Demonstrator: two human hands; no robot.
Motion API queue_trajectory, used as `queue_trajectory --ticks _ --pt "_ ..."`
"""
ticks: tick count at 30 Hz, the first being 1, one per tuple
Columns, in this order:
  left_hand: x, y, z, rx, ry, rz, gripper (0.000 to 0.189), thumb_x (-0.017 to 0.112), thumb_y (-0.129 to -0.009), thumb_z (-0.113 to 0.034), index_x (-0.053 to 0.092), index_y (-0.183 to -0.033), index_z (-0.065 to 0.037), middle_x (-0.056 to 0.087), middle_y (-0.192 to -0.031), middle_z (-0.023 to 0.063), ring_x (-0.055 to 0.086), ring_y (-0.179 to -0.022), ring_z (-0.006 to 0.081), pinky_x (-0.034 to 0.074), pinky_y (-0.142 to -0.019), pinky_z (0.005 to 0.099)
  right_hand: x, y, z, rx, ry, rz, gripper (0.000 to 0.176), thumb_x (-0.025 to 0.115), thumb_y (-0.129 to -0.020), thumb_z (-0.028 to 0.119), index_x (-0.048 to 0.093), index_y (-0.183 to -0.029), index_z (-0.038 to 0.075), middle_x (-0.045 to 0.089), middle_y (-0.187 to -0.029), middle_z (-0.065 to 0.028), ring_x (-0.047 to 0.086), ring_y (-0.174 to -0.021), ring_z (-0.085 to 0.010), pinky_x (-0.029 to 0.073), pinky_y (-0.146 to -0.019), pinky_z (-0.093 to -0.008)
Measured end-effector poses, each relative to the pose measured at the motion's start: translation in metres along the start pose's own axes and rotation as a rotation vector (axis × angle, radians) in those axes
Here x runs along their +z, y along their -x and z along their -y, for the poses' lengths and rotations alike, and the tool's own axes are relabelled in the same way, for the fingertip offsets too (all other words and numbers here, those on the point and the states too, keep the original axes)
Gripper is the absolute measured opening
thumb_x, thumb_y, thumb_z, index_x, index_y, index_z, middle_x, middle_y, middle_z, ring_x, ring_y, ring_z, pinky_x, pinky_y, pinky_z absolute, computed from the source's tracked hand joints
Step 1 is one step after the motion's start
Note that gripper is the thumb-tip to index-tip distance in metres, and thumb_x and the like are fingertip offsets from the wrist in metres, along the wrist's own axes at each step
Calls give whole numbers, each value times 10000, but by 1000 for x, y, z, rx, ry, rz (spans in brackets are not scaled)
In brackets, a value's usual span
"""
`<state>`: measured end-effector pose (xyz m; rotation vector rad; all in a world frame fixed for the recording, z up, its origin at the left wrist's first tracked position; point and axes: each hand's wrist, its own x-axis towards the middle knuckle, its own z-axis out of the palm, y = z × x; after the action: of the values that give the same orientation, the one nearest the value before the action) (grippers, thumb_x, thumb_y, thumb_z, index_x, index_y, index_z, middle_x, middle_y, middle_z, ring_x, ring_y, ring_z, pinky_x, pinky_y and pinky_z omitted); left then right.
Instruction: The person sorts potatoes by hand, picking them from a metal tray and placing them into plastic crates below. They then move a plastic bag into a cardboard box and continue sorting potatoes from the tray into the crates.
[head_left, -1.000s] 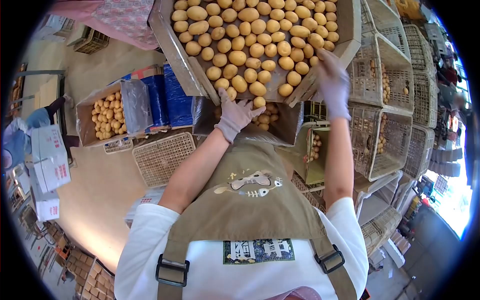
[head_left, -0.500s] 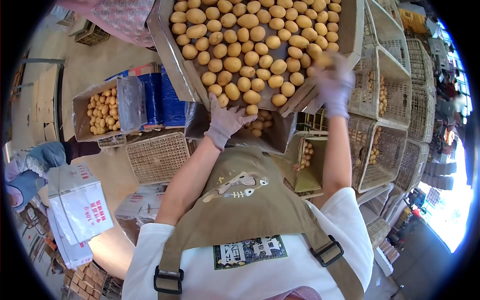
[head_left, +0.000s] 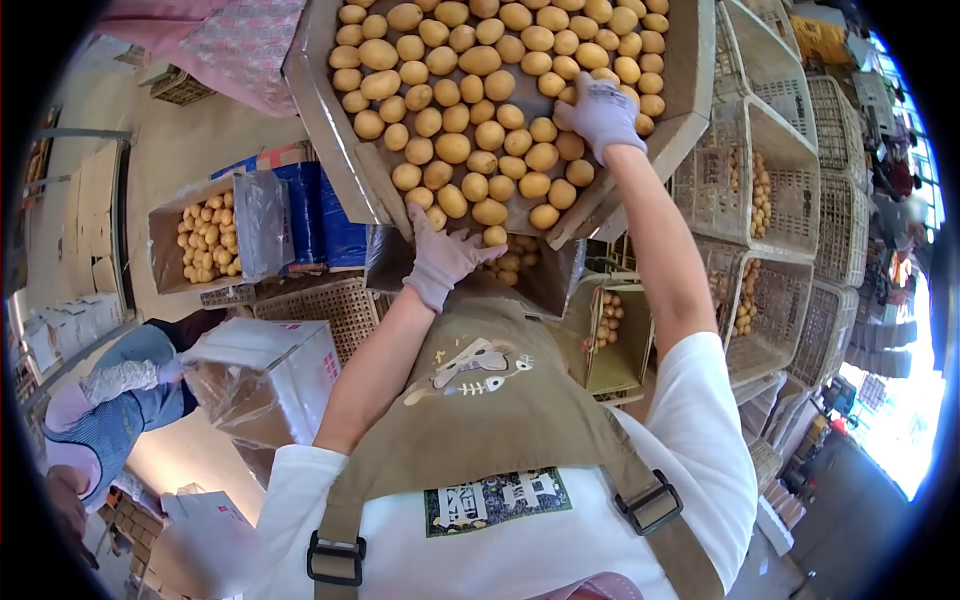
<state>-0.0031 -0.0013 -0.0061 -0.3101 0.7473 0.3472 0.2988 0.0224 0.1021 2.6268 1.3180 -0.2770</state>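
Right hand [head_left: 600, 110] hopped onto the potatoes [head_left: 452, 148] (can't tell if it's gripping one); left hand [head_left: 440, 255], spread open, has the corner potato [head_left: 495, 236] at 2 o'clock.

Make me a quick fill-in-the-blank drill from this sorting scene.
1. The right hand rests on ___ in the tray.
2. The left hand and the right hand both wear ___.
3. A co-worker at the left holds a white ___.
Missing words: potatoes; gloves; box.
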Motion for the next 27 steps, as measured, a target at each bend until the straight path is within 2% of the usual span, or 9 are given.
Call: queue_trajectory --ticks 5,11,13,14,15,19,21,23,27 --pt "0 -1 2 30 -75 88 1066 393 -777 -900 106 -1587 -270 86 -1634 121 133 -1492 439 243 -1022 823 6 12 -21 -192 -18 10 605 522 -884 631 630 -1088 72 690 -1088 -177 673 -997 -353 504 -861 -466" --pt "0 -7 3 5 180 105 1065 446 -775 -878 165 -1574 -232 116 -1637 97 216 -1479 402 320 -1075 732 -23 58 -53 -590 -14 -410 422 747 -768 501 634 -873 108 665 -782 -101 671 -669 -289 530 -629 -416" --pt "-2 -9 1 25 142 151 1060 451 -778 -873 177 -1571 -225 135 -1634 87 229 -1476 394 331 -1080 717 -40 39 -119 -295 -96 -533 443 807 -747 466 640 -926 97 668 -729 -76 673 -642 -264 552 -605 -384" --pt "-6 -12 2 31 119 187 1059 451 -779 -873 180 -1570 -224 144 -1633 82 231 -1476 392 333 -1081 715 -60 31 -141 -145 -120 -779 389 772 -814 412 648 -978 82 685 -809 -88 677 -662 -245 567 -627 -372" --pt "-5 -11 3 35 95 222 1057 451 -779 -872 184 -1569 -223 154 -1631 78 234 -1475 391 334 -1082 713 -70 25 -156 123 294 -918 309 729 -877 337 652 -1016 71 691 -916 -92 676 -708 -233 576 -678 -371" --pt "2 -8 4 -19 176 231 1045 449 -785 -866 191 -1567 -223 167 -1629 72 241 -1475 377 332 -1089 703 -31 36 -68 -239 -285 -582 215 635 -890 228 645 -1038 73 667 -913 -121 672 -792 -297 549 -701 -431" --pt "2 -7 3 -30 162 173 1032 453 -793 -858 198 -1564 -222 175 -1626 72 251 -1472 372 328 -1093 701 -1 43 25 -423 -68 -211 130 546 -895 153 617 -986 94 676 -876 -134 680 -821 -342 543 -689 -447" --pt "-1 -5 0 -19 96 135 1019 458 -799 -851 206 -1562 -223 181 -1625 72 259 -1470 367 324 -1096 697 24 42 80 -355 -120 53 239 479 -943 116 561 -1162 68 720 -1010 -152 702 -988 -336 558 -767 -461" --pt "-7 0 -4 8 -3 110 956 449 -831 -826 232 -1554 -239 183 -1626 68 263 -1473 360 323 -1097 690 22 20 104 -310 51 122 297 499 -943 126 637 -1195 50 723 -1120 -151 708 -1021 -307 566 -784 -449"
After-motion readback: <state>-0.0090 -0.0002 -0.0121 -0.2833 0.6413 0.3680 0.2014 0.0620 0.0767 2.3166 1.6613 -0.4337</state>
